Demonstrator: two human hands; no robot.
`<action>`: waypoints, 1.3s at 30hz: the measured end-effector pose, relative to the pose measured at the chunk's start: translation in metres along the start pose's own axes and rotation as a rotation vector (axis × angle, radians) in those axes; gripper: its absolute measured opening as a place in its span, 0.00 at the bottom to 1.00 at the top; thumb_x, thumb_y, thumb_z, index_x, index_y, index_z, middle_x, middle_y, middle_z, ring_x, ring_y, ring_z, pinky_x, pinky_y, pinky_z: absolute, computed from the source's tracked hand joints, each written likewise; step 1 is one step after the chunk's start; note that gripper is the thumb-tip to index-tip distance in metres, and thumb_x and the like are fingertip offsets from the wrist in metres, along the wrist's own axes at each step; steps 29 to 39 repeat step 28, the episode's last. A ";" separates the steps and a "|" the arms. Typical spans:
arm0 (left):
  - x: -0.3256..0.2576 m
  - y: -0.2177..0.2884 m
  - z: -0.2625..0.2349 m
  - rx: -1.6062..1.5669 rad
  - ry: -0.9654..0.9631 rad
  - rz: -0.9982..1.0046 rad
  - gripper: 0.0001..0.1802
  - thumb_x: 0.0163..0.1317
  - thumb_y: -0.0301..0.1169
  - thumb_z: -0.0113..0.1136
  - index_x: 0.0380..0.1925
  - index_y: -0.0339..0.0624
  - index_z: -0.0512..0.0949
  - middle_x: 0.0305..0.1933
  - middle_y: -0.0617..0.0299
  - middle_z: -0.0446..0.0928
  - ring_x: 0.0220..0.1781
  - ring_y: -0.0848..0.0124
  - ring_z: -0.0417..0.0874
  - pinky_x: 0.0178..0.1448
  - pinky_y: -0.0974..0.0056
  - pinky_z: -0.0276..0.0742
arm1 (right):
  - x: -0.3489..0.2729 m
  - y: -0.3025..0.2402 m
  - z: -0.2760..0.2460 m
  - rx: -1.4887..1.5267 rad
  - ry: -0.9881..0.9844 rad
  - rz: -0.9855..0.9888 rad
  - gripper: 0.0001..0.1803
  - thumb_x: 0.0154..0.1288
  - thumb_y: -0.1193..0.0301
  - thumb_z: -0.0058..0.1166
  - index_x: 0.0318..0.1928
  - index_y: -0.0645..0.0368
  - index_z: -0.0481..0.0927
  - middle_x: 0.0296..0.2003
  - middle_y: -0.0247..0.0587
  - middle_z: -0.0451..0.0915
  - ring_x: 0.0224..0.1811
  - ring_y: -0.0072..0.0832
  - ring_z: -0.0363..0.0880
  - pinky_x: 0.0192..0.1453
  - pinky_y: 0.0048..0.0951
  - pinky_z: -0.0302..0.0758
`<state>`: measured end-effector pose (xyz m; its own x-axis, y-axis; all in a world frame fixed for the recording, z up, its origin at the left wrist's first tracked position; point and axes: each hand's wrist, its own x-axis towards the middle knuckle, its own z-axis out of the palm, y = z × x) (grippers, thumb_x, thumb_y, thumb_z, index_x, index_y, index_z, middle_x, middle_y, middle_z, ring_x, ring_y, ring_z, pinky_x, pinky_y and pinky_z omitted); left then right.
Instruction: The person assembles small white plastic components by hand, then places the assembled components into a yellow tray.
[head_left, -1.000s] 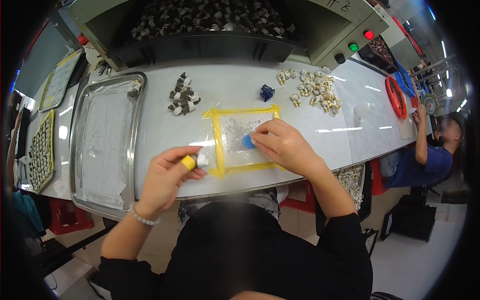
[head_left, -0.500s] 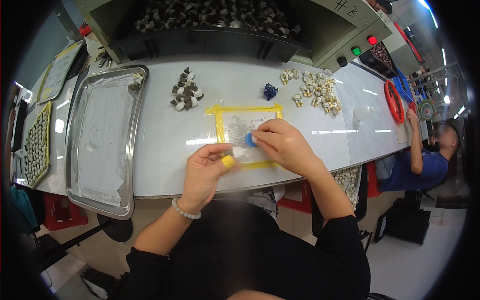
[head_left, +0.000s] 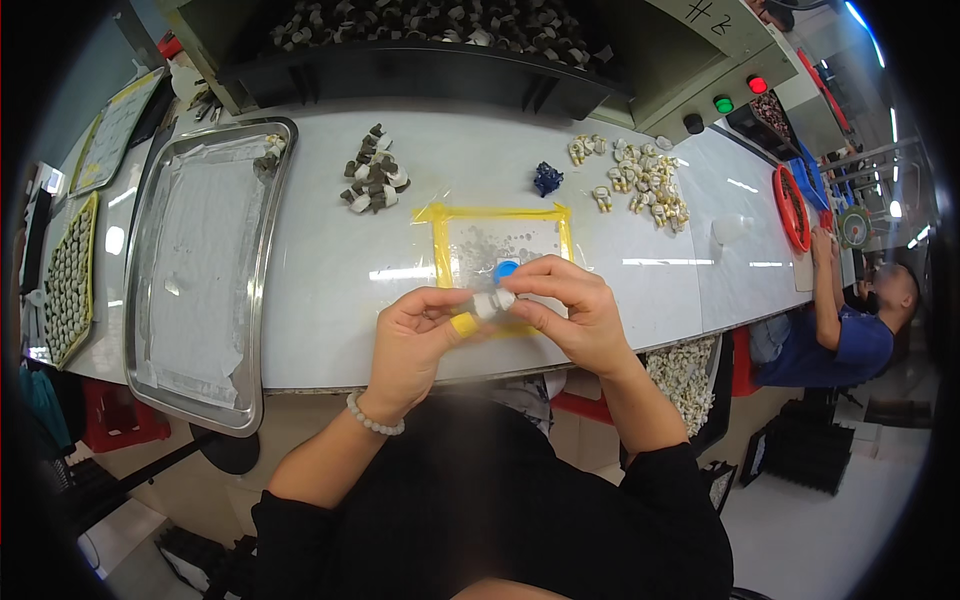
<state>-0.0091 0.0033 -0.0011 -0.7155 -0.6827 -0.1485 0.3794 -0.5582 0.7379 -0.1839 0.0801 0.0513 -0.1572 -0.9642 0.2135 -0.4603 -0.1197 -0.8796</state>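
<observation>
My left hand and my right hand meet over the near edge of the white table. Between their fingertips they pinch a small grey and white part. A yellow cap covers my left thumb tip and a blue cap covers a right fingertip. Just beyond the hands lies a square marked out with yellow tape.
A metal tray lies at the left. A pile of dark grey and white parts, a small blue piece and a heap of cream parts sit farther back. A machine bin full of parts stands behind. Another person works at the right.
My left hand has come in from the left to meet my right hand in front of the yellow square. Both now hold the small part together.
</observation>
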 end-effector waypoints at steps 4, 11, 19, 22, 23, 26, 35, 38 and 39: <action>-0.001 0.000 0.002 0.037 0.005 0.000 0.11 0.58 0.18 0.56 0.42 0.29 0.74 0.40 0.46 0.78 0.38 0.61 0.83 0.44 0.62 0.82 | -0.001 -0.006 0.001 -0.087 -0.041 0.014 0.11 0.53 0.79 0.60 0.39 0.64 0.82 0.35 0.41 0.80 0.36 0.28 0.78 0.39 0.25 0.73; -0.003 0.002 -0.003 0.047 -0.050 -0.031 0.10 0.59 0.18 0.56 0.42 0.28 0.74 0.43 0.51 0.78 0.44 0.65 0.81 0.49 0.61 0.81 | 0.003 -0.005 -0.003 -0.008 -0.126 0.039 0.10 0.51 0.79 0.60 0.38 0.64 0.83 0.33 0.41 0.80 0.34 0.27 0.79 0.38 0.24 0.74; -0.025 0.084 -0.023 0.426 0.069 0.163 0.13 0.55 0.17 0.55 0.42 0.32 0.69 0.43 0.51 0.75 0.45 0.67 0.79 0.50 0.64 0.78 | 0.022 0.034 -0.061 -0.428 0.168 0.030 0.10 0.56 0.73 0.56 0.38 0.63 0.80 0.38 0.46 0.79 0.40 0.39 0.78 0.44 0.32 0.74; -0.004 0.137 -0.065 0.675 0.256 0.389 0.13 0.56 0.17 0.55 0.42 0.32 0.70 0.42 0.54 0.75 0.43 0.69 0.79 0.52 0.67 0.76 | 0.026 0.062 -0.086 -0.655 0.299 0.025 0.11 0.54 0.75 0.56 0.39 0.63 0.80 0.37 0.46 0.77 0.38 0.42 0.77 0.44 0.34 0.73; 0.007 0.152 -0.086 0.808 0.302 0.471 0.13 0.56 0.17 0.55 0.42 0.31 0.70 0.42 0.56 0.75 0.43 0.70 0.79 0.52 0.68 0.76 | 0.026 0.068 -0.088 -0.751 0.282 0.099 0.11 0.54 0.75 0.56 0.39 0.63 0.80 0.36 0.46 0.77 0.38 0.42 0.76 0.44 0.35 0.73; 0.038 0.188 -0.142 1.063 0.457 0.646 0.12 0.55 0.16 0.55 0.41 0.32 0.73 0.39 0.59 0.76 0.38 0.75 0.77 0.45 0.73 0.73 | 0.029 0.072 -0.082 -0.842 0.256 0.119 0.12 0.52 0.76 0.56 0.39 0.62 0.80 0.34 0.45 0.76 0.37 0.42 0.76 0.43 0.37 0.73; 0.058 0.196 -0.168 1.244 0.530 0.628 0.15 0.55 0.20 0.58 0.44 0.35 0.74 0.39 0.59 0.77 0.39 0.75 0.77 0.47 0.72 0.72 | 0.026 0.078 -0.076 -0.876 0.231 0.098 0.13 0.52 0.74 0.57 0.41 0.61 0.80 0.34 0.46 0.76 0.39 0.40 0.76 0.43 0.36 0.73; 0.058 0.196 -0.168 1.244 0.530 0.628 0.15 0.55 0.20 0.58 0.44 0.35 0.74 0.39 0.59 0.77 0.39 0.75 0.77 0.47 0.72 0.72 | 0.026 0.078 -0.076 -0.876 0.231 0.098 0.13 0.52 0.74 0.57 0.41 0.61 0.80 0.34 0.46 0.76 0.39 0.40 0.76 0.43 0.36 0.73; 0.058 0.196 -0.168 1.244 0.530 0.628 0.15 0.55 0.20 0.58 0.44 0.35 0.74 0.39 0.59 0.77 0.39 0.75 0.77 0.47 0.72 0.72 | 0.026 0.078 -0.076 -0.876 0.231 0.098 0.13 0.52 0.74 0.57 0.41 0.61 0.80 0.34 0.46 0.76 0.39 0.40 0.76 0.43 0.36 0.73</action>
